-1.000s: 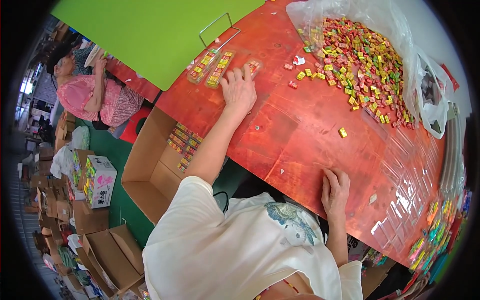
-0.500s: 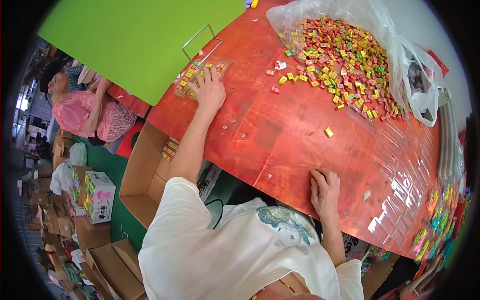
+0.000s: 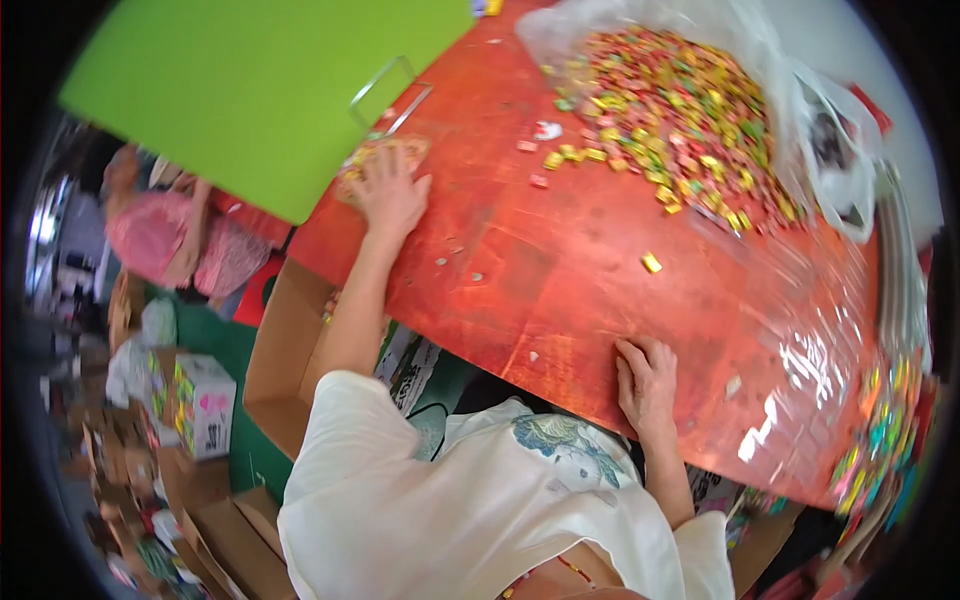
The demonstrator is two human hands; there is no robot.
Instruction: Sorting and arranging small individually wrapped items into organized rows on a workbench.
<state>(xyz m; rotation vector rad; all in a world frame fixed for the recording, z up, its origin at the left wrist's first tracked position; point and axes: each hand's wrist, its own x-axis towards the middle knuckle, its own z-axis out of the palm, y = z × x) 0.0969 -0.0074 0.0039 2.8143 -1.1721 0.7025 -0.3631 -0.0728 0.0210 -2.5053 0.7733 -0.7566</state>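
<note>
My left hand (image 3: 392,200) lies over a clear plastic tray (image 3: 424,150) of small red and yellow wrapped blocks, at the table's far left by the green board. Its fingers are spread on the tray and hide part of it. At the near edge rests my right hand (image 3: 650,385), fingers loosely bent with gaps between them, and nothing shows in it. A big heap of wrapped blocks (image 3: 690,120), like small sweets, spills from a clear plastic bag (image 3: 555,35) at the back. One yellow block (image 3: 651,262) lies alone between the heap and my right hand.
A green board (image 3: 270,90) with a wire handle (image 3: 405,95) covers the far left of the red table (image 3: 500,270). Clear empty trays (image 3: 800,370) lie at right. Below left stands an open carton (image 3: 280,350). A person in pink (image 3: 160,235) sits beyond.
My left hand has slid left and slightly away, and the tray under it has shifted the same way. My right hand stays in place. The view has tilted slightly and blurred.
</note>
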